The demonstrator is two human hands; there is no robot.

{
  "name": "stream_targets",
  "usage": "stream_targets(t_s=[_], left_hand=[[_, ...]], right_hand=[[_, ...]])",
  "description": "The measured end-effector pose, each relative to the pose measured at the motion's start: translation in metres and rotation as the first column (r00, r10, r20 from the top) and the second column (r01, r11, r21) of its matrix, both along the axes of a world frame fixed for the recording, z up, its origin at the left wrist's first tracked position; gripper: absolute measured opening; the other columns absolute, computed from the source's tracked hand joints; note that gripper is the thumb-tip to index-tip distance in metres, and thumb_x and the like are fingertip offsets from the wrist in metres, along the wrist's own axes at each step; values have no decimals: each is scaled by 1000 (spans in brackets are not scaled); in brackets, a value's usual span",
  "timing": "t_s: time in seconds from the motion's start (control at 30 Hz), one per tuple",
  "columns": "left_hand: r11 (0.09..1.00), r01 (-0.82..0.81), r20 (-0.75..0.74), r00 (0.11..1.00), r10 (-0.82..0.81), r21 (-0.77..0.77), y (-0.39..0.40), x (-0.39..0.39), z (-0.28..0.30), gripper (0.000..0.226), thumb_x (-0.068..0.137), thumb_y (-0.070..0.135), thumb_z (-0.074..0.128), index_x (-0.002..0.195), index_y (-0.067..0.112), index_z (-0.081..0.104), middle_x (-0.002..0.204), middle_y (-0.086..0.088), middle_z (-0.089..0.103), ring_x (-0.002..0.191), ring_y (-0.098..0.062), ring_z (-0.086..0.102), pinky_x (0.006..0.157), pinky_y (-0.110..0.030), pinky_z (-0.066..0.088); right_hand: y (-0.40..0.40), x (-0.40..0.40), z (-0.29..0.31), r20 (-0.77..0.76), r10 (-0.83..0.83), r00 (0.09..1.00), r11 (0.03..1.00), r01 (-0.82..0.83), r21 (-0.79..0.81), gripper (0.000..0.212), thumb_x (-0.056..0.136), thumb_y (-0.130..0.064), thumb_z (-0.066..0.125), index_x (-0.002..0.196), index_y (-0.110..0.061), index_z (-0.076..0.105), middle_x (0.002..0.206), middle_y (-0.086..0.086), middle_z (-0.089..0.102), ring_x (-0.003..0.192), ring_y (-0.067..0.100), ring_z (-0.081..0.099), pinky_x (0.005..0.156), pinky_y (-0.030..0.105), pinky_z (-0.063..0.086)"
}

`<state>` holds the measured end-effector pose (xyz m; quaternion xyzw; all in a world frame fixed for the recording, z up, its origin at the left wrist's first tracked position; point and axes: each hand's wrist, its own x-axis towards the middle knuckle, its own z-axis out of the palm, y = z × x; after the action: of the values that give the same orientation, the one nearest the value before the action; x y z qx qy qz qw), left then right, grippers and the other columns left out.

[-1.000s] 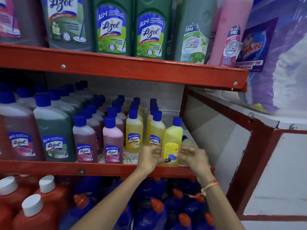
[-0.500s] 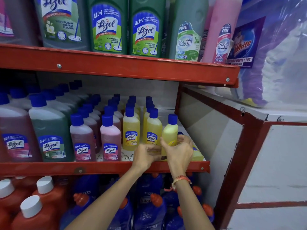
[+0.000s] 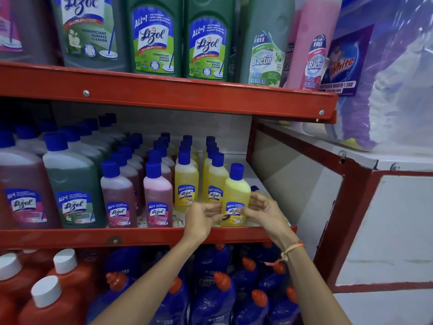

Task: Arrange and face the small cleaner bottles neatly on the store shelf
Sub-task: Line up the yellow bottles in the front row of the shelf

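Hands flanking yellow bottle beside rows

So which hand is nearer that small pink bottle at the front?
Left. The left hand is a little right of the small pink bottle; the right hand lies farther right.

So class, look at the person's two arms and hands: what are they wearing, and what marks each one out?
Both forearms are bare, no sleeves or gloves. The right wrist carries a thin orange and yellow thread band with loose ends. The left hand shows dark polish on its thumbnail. No rings or watch are visible.
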<state>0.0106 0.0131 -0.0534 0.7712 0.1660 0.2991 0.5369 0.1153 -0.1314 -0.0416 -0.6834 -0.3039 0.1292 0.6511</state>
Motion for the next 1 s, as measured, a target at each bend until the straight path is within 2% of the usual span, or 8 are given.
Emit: stream_targets(t_s=[0.1,0.37,0.57,0.73,0.8,0.9,0.97,1.0], left_hand=[[997,-73,26,997,73,25,-2,-6,0,34,70,2,73,103,6,69,103,-11,73,90,-12,69,85,-31,56],[938,-343,125,934,334,54,16,-44,-3,32,75,2,68,107,11,69,106,-6,73,94,-8,67,88,-27,53],[905,-399,95,916,389,144,25,-64,-1,35,77,1,65,111,10,66,109,-10,71,100,-14,66,94,-29,52],[891,-420,45,907,419,175,18,-68,1,37,79,6,66,116,8,62,111,-12,71,101,-17,66,93,-33,53],[880,-407,0,908,420,247,17,-72,4,33,82,12,63,115,9,63,108,-12,72,98,-18,66,90,-32,54],[759,-278,-174,874,455,589,13,-78,13,24,89,22,53,106,13,68,98,-9,73,89,-20,65,80,-33,54],[676,-232,-126,891,436,699,4,-73,23,22,89,22,53,101,13,69,91,-10,74,82,-23,66,77,-38,55],[695,-232,-81,919,386,680,-3,-67,28,20,87,23,56,99,16,71,88,-10,75,80,-24,67,76,-40,55]], right_hand=[[1,-5,0,84,-24,996,999,26,-25,47,61,-16,86,105,-15,69,102,0,75,95,13,70,84,27,55],[54,-26,5,106,102,989,995,-103,6,48,65,-12,84,111,-8,68,103,3,75,93,15,71,80,25,57],[77,-36,-3,99,141,985,990,-141,-7,53,63,-19,86,112,-11,69,105,5,75,97,18,71,86,35,57],[80,-39,0,110,147,983,989,-144,-41,51,64,-19,85,112,-12,69,104,2,75,96,14,70,81,26,57],[80,-41,2,112,150,982,988,-145,-50,51,64,-18,85,113,-12,69,104,2,75,96,12,70,81,24,57],[74,-41,6,98,193,976,980,-186,-75,52,65,-17,84,115,-11,67,105,1,74,96,8,70,84,25,57],[62,-34,11,89,197,976,979,-191,-72,52,66,-17,83,115,-10,67,106,2,74,96,7,70,85,23,56],[54,-28,15,116,153,981,987,-146,-70,50,67,-19,83,114,-10,68,106,3,74,96,8,70,86,24,56]])
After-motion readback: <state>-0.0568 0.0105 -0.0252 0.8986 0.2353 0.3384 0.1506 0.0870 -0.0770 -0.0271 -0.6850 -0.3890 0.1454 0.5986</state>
